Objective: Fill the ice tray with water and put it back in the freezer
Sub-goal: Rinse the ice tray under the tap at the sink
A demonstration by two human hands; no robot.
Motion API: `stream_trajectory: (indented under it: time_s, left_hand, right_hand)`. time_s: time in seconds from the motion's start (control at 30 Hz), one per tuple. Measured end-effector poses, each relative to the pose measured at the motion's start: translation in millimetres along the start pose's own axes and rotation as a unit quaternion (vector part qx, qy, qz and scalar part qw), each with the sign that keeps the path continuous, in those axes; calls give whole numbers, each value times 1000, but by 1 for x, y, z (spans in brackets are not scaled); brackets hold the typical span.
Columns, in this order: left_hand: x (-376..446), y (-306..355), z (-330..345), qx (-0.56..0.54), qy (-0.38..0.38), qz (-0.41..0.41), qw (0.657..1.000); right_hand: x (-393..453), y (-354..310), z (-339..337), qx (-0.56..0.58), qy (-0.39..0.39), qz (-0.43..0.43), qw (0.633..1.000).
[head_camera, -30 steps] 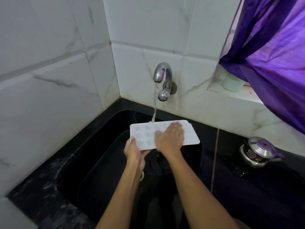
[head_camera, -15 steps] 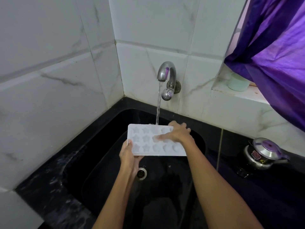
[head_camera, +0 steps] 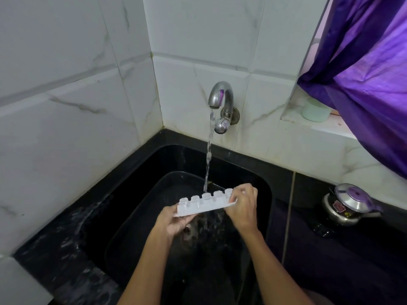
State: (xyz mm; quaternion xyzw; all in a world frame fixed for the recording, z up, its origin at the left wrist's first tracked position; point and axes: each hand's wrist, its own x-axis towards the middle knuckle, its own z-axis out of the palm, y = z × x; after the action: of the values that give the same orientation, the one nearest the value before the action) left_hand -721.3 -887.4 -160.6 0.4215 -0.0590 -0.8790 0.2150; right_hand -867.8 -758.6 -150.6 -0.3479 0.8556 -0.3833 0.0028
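I see the fingers of the right hand curled over the right end of the ice tray, pinching its edge, while the left hand grips the tray's left end from below, thumb along the near rim. The tray is white and held between the 2 hands over the black sink — tilted so that its moulded cups point up and away from me, with 5 of them showing along the top edge. I cannot tell which face takes the flow. The water stream falls from the metal tap on the tiled wall and lands on the tray near its middle; water spills off the lower side into the basin, splashing beneath the hands. Both forearms reach in from the bottom of the view.

Further out, the dark desk runs to the right of the sink and carries a steel pressure cooker with a purple-tinted lid. On the window ledge stands a pale green cup, partly under a purple curtain. The desk left of the sink is wet.
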Motion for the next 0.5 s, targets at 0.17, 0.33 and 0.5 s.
stream_trajectory:
  time_s: [0.17, 0.33, 0.5]
  left_hand:
    - [10, -12, 4, 45, 25, 55, 997]
    - [17, -19, 26, 28, 14, 83, 996]
    - [15, -37, 61, 50, -18, 176, 983]
  right_hand:
    - [-1, 0, 1, -95, -164, 147, 971]
    - [10, -34, 6, -233, -47, 73, 969]
    - [20, -70, 18, -130, -64, -85, 986]
